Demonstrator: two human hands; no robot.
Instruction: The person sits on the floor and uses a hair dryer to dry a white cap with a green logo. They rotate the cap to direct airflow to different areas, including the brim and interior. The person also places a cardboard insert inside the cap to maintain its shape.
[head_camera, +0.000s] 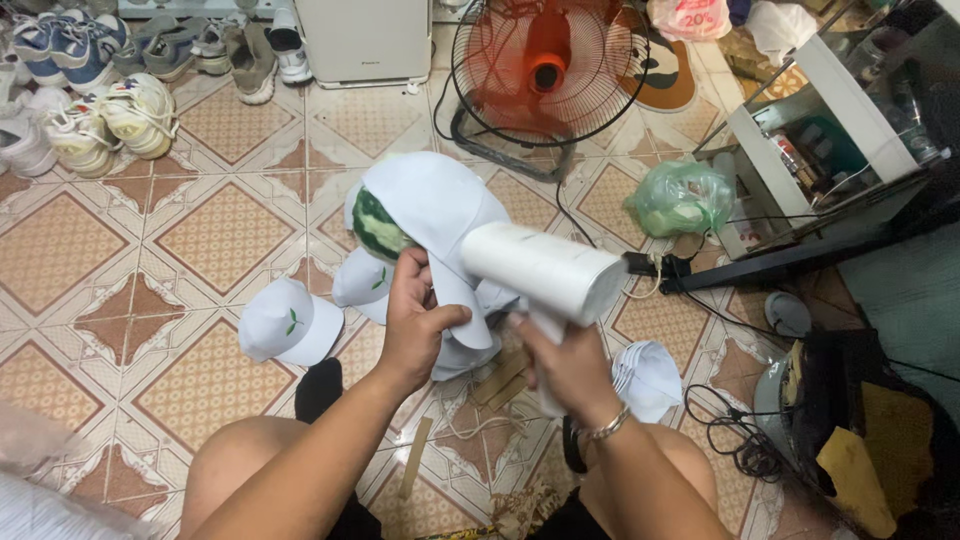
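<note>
1. Head view: left hand (415, 320) clenched on the white cap (435, 215), which sits over a green striped round form (378, 226), above the tiled floor (210, 240).
2. Right hand (565, 365) closed around the handle of a white handheld steamer (545, 270), nozzle end very near the cap and the left fingers.
3. Possible trouble: hot steam reaching the left fingers, because of the small gap; also cap slipping off the round form if the clench loosens.
4. Possible trouble: black cord (720, 430) catching on a knee, since lying loose on the floor just beside.
5. More white caps (290, 322) with a small green leaf mark lying on the floor, near left.
6. Green plastic bag (680, 197) right of the orange fan (545, 65); pink bag (690, 17) with a red printed mark at the top edge.
</note>
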